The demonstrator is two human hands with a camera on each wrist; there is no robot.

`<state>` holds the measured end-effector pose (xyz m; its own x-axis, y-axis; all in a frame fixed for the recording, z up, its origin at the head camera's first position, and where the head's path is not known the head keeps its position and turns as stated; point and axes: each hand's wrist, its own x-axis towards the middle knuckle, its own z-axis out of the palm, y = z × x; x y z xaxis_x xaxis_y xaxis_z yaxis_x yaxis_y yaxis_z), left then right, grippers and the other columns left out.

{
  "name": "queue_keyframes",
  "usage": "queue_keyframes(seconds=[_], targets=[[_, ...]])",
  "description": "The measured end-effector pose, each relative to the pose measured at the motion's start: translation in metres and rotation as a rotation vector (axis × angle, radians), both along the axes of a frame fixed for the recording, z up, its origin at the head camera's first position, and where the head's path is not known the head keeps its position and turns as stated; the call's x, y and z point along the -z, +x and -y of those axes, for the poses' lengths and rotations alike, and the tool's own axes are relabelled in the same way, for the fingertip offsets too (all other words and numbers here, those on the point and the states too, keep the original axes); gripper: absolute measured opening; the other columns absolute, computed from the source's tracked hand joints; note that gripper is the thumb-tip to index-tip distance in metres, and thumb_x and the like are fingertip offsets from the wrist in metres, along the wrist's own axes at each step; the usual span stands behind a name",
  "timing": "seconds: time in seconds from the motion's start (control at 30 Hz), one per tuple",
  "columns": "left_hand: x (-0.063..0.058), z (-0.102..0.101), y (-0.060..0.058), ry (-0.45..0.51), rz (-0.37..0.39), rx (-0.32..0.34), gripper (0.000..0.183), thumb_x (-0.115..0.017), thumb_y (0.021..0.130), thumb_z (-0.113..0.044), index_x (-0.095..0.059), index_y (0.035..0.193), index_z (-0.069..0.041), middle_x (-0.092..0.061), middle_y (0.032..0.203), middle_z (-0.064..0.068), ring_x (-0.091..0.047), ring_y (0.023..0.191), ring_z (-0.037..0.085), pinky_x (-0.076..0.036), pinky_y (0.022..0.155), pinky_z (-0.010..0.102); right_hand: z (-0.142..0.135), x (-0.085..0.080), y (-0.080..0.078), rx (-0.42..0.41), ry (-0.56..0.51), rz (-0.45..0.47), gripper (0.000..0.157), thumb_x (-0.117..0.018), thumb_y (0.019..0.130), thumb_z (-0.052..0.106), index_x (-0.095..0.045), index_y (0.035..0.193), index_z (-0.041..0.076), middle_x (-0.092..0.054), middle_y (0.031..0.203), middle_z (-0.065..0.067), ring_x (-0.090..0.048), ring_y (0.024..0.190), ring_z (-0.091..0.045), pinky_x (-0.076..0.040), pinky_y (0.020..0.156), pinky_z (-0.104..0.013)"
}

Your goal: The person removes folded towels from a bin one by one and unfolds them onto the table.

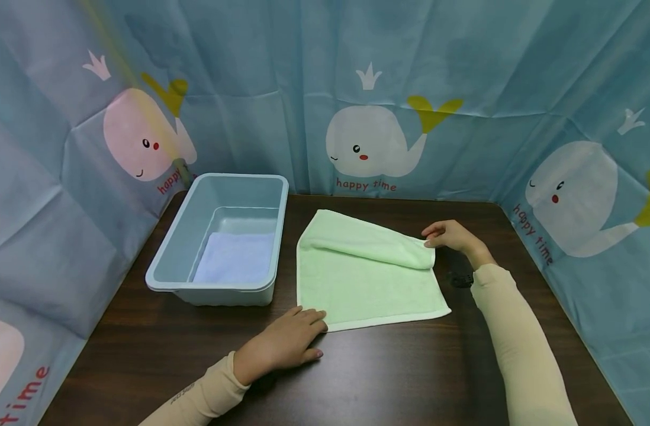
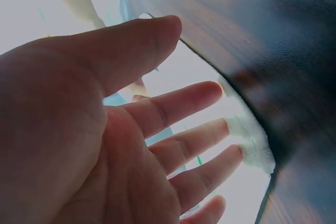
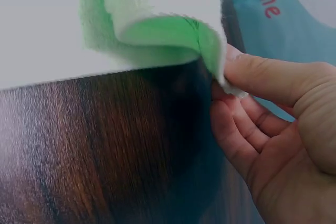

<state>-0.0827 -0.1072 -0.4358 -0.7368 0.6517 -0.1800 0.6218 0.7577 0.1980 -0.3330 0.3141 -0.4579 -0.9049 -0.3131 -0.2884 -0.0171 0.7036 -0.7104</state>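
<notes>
A light green towel [image 1: 367,284] lies spread on the dark wooden table, its far part folded over in a loose roll toward the right. My right hand [image 1: 453,236] pinches the towel's far right corner; in the right wrist view the thumb [image 3: 262,77] presses the edge against the fingers, and the cloth curls up beside them. At the near left corner, my left hand [image 1: 290,340] rests with fingers extended, fingertips on the towel's edge. The left wrist view shows those fingers [image 2: 178,108] spread and straight, the towel bright behind them.
Left of the towel stands a light blue plastic basin [image 1: 167,248] with a folded lavender cloth [image 1: 234,257] on its bottom. A small black object [image 1: 460,280] is by the right wrist. Blue curtains [image 1: 250,130] with whale prints border the table [image 1: 389,378] at the back and sides.
</notes>
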Motion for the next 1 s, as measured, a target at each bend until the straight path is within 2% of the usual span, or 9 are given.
queue_keyframes(seconds=[0.2,0.33,0.57,1.0], targets=[[0.0053,-0.0012,-0.0025,-0.013,-0.026,-0.003,0.052,-0.065,0.094,-0.039,-0.056,0.139,-0.015,-0.055,0.145,0.008,-0.052,0.135,0.026,-0.038,0.116,0.048,-0.0008,0.0009,-0.0017,0.011,0.043,-0.012,0.038,-0.072,0.09,0.017,-0.065,0.122,-0.003,-0.066,0.104,-0.014,-0.06,0.087,-0.017,-0.055,0.083,-0.037],[0.0081,-0.0016,-0.0035,-0.038,-0.053,0.01,0.051,-0.062,0.095,-0.042,-0.058,0.138,-0.014,-0.052,0.148,0.007,-0.05,0.137,0.025,-0.037,0.117,0.046,0.0,0.0024,-0.0017,0.03,0.084,-0.032,0.033,-0.073,0.09,0.02,-0.068,0.114,-0.002,-0.069,0.1,-0.011,-0.064,0.087,-0.021,-0.056,0.083,-0.039],[0.0061,-0.0023,-0.0024,-0.056,-0.02,0.009,0.051,-0.062,0.095,-0.041,-0.058,0.138,-0.014,-0.05,0.15,0.006,-0.049,0.138,0.025,-0.037,0.117,0.045,0.0015,0.0061,-0.0022,0.07,0.102,-0.068,0.026,-0.073,0.09,0.02,-0.072,0.107,0.001,-0.07,0.095,-0.008,-0.062,0.083,-0.023,-0.053,0.075,-0.033],[0.0052,-0.0024,-0.0035,-0.054,-0.041,0.012,0.046,-0.063,0.095,-0.04,-0.062,0.134,-0.015,-0.054,0.147,0.004,-0.051,0.135,0.023,-0.039,0.115,0.044,0.004,0.0056,-0.0007,0.117,0.091,-0.129,0.024,-0.067,0.094,0.015,-0.07,0.112,-0.001,-0.065,0.113,-0.022,-0.061,0.097,-0.032,-0.053,0.086,-0.046]])
